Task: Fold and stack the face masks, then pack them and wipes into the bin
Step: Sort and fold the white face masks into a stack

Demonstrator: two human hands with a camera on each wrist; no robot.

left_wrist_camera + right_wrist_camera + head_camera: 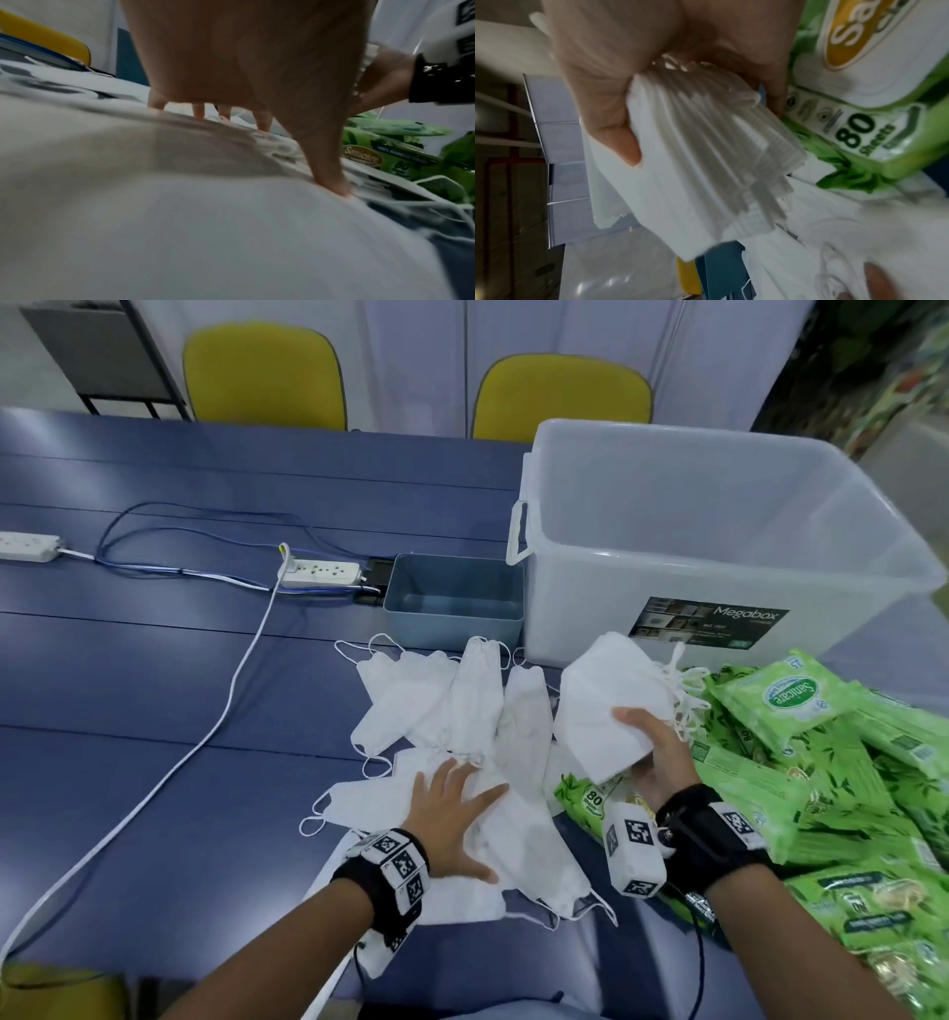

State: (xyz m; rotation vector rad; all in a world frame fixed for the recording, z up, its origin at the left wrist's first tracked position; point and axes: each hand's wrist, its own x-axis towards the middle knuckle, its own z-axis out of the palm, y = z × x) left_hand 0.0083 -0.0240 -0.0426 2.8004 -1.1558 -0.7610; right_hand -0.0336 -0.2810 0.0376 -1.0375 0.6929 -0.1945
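Observation:
Several white face masks (452,706) lie scattered on the blue table (154,711) in front of me. My left hand (454,819) presses flat, fingers spread, on one loose mask (524,845); its fingertips (334,186) touch the white fabric (180,223). My right hand (649,752) grips a stack of folded masks (611,706), held above the table, thumb on top; the stack's layered edges (706,152) fan out below the thumb. Green wipes packs (821,762) are piled at the right. The clear plastic bin (719,531) stands behind them.
A small blue-grey tray (454,598) sits left of the bin. Two power strips (318,572) and cables (205,737) cross the left of the table. Two yellow chairs (264,377) stand behind the far edge. A wipes pack (859,81) lies close under my right hand.

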